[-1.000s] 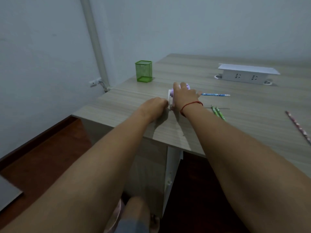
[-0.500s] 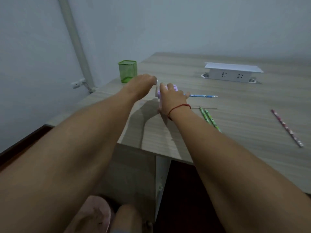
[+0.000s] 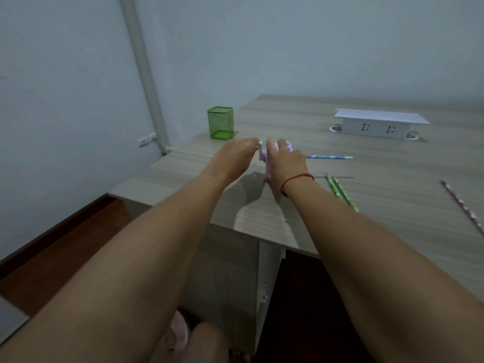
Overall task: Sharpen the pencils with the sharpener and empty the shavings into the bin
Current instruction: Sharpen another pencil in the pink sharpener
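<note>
The sharpener (image 3: pixel 267 160), a small lilac box, stood on the table (image 3: pixel 392 205) near its left edge, between the two hands. The right hand (image 3: pixel 284 163) lay over its top and right side, fingers curled down round the body and gripping it, so that only the left face and a strip of the top showed. A red string (image 3: pixel 296 180) circled that wrist. The left hand (image 3: pixel 233 155) came in from the left with its fingers bent together, the fingertips (image 3: pixel 255 144) pinching a small white crank (image 3: pixel 260 145) at the sharpener's left side. How the crank joined the body could not be made out.

A blue pencil (image 3: pixel 330 157) lay flat to the right of the sharpener, pointing right. Its left end was hidden behind the right hand, so whether it sat in the sharpener could not be told. Two green pencils (image 3: pixel 340 192) lay side by side, touching, nearer and to the right of the right wrist. A pink patterned pencil (image 3: pixel 461 203) lay well apart from them by the right edge of the view.

A green mesh holder (image 3: pixel 220 123) stood upright at the far left of the table, beyond the left hand. A white socket box (image 3: pixel 379 124) sat at the far right. A pale pipe (image 3: pixel 142 69) ran up the wall on the left, with a small wall fitting (image 3: pixel 145 139) beside its foot. Dark red floor (image 3: pixel 65 244) showed below the table's left edge.
</note>
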